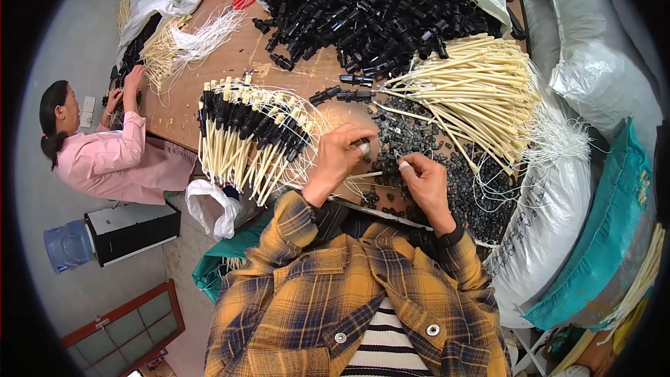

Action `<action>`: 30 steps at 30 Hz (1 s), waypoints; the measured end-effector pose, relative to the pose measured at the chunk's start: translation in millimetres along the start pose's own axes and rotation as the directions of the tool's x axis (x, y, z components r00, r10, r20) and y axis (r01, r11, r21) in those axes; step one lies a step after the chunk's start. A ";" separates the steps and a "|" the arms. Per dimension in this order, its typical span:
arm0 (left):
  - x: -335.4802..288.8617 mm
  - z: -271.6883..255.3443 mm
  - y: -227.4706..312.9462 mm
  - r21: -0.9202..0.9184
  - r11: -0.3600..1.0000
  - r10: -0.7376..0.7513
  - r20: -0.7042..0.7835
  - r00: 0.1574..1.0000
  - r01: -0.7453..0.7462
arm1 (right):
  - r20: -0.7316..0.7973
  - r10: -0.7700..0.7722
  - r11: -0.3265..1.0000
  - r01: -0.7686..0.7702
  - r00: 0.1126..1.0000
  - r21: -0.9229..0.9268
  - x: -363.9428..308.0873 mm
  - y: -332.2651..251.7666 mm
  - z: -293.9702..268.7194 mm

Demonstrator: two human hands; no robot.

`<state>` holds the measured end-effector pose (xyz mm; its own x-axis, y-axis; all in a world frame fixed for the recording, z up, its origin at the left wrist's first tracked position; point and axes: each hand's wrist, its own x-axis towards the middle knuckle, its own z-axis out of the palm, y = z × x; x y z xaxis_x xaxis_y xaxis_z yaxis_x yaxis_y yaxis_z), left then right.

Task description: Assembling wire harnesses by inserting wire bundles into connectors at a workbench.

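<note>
Hands at close work: over a brown desk (202,80), the left hand (335,160) and right hand (426,185) of a person in a yellow plaid top (307,286) face each other beside a spread of small dark parts (408,129). The left fingers curl to a narrow gap, a white covering on one tip; whether they grip anything cannot be told. The right fingers are drawn close together at the tips, and anything between them is too small to make out.

Between the hands, near the desk's near edge, a single pale stick (366,175) shows just right of the left wrist, its left end hidden by the hand. For such fine handling, it would seem best to steady the stick with one hand, pinch small pieces lightly at the very tips of the other, and keep the white cords (548,141) from snagging among the loose parts.

The stick's long axis runs nearly crosswise to the person, its visible end pointing right and angled slightly toward the far side. At left, a bunch of sleeved sticks (251,132) lies with pale ends toward the person; at right, a sheaf of plain sticks (474,91) slants from upper left to lower right.
</note>
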<state>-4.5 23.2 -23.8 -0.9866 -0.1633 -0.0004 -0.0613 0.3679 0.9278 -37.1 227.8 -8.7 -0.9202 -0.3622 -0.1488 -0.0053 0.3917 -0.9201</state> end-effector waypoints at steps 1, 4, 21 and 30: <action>2.5 -2.7 -4.2 0.135 0.991 0.023 -0.042 0.999 -0.017 | 0.000 -0.017 1.000 0.017 1.000 0.004 1.2 2.0 1.3; -6.6 -14.5 -13.2 0.373 0.924 -0.044 -0.107 0.993 0.081 | -0.004 0.047 0.999 -0.047 0.999 -0.004 -4.6 2.0 -2.3; 17.1 -4.5 -14.0 0.225 0.968 -0.083 -0.139 0.987 0.113 | -0.004 0.118 0.992 -0.118 0.993 0.041 -1.4 9.8 -4.9; 15.3 -0.7 -17.7 0.394 0.802 0.419 0.166 0.893 -0.449 | -0.011 0.082 0.996 -0.081 0.997 0.038 -1.6 9.3 -2.2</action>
<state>-18.4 13.5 -39.9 -0.9317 0.1599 0.3261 0.3342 0.7293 0.5970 -36.6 233.9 -16.2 -0.9216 -0.3201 -0.2195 0.0840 0.3876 -0.9180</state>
